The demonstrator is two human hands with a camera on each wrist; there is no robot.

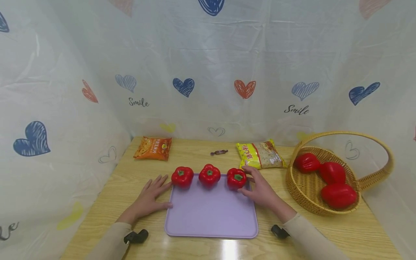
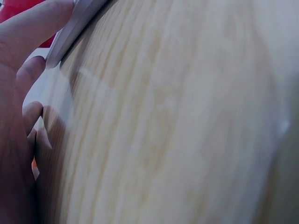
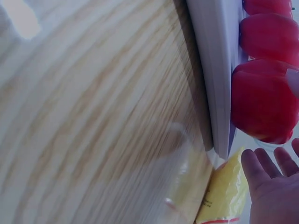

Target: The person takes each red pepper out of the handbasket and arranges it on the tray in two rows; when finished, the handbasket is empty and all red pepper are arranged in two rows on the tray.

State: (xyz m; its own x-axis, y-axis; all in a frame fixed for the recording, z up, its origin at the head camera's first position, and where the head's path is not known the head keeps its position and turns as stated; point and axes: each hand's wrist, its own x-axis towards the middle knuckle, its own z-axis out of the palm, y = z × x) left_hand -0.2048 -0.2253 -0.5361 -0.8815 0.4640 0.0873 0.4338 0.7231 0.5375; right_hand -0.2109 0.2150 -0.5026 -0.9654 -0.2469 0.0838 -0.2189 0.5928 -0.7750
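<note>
— How does your grip stand?
— My right hand (image 1: 261, 188) is wide, thumb and fingers parted about a glossy red, lobed bell pepper (image 1: 233, 180) at the back right corner of a lilac rectangular tray (image 1: 212, 216); my left hand (image 1: 150, 201) splays at the tray's left edge.
— And its handling?
— Light, firm, rather slick, I judge; best clasped round its sides.
— Farther out?
— A tan wicker basket (image 1: 297, 199), right.
</note>
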